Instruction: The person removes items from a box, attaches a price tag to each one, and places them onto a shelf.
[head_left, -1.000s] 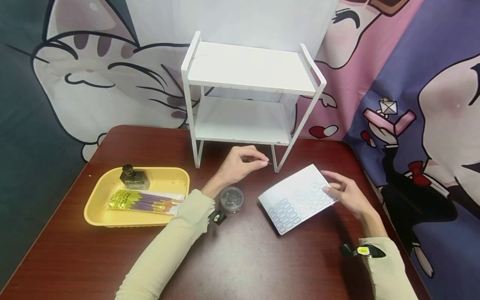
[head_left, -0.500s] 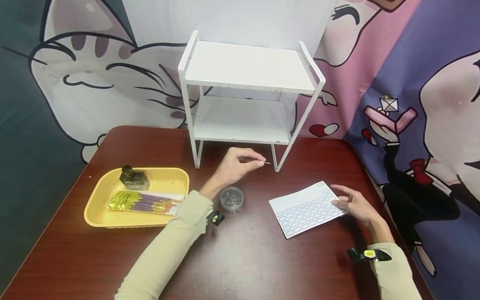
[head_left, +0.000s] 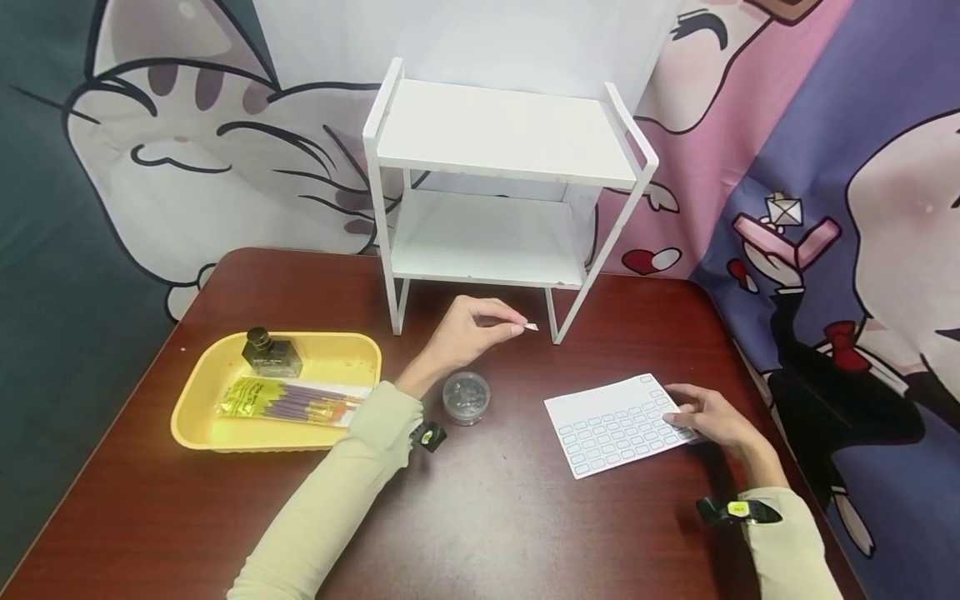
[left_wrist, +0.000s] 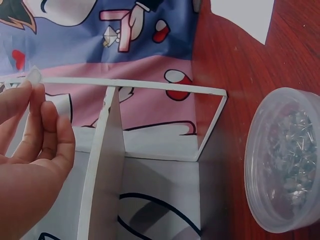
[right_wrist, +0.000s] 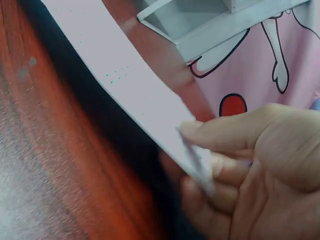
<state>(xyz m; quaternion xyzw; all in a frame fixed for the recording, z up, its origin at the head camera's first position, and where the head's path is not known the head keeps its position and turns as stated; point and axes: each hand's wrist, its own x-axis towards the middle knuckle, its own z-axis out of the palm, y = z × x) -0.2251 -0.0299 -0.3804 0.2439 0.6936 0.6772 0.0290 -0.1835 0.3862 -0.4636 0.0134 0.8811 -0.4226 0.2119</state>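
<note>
My left hand [head_left: 474, 330] hovers in front of the white two-tier shelf [head_left: 504, 193] and pinches a small white sticker [head_left: 531, 327] between thumb and forefinger; the same sticker [left_wrist: 34, 76] shows at my fingertips in the left wrist view. My right hand [head_left: 705, 414] pinches the right edge of a white sticker sheet [head_left: 617, 425] printed with rows of blue-outlined labels, low over the table. The sheet [right_wrist: 125, 80] is gripped between thumb and fingers in the right wrist view. A small clear round container [head_left: 466, 397] of tiny metal pieces stands just below my left wrist.
A yellow tray [head_left: 202, 417] at the left holds a dark ink bottle [head_left: 270, 354] and a packet of brushes [head_left: 288, 400]. The table is dark red wood [head_left: 487, 517]. A cartoon-printed cloth hangs behind and to the right.
My right hand has carried the sticker sheet down and to the right, lowering it to the table. My left hand stays near the shelf's front leg with the sticker pinched.
</note>
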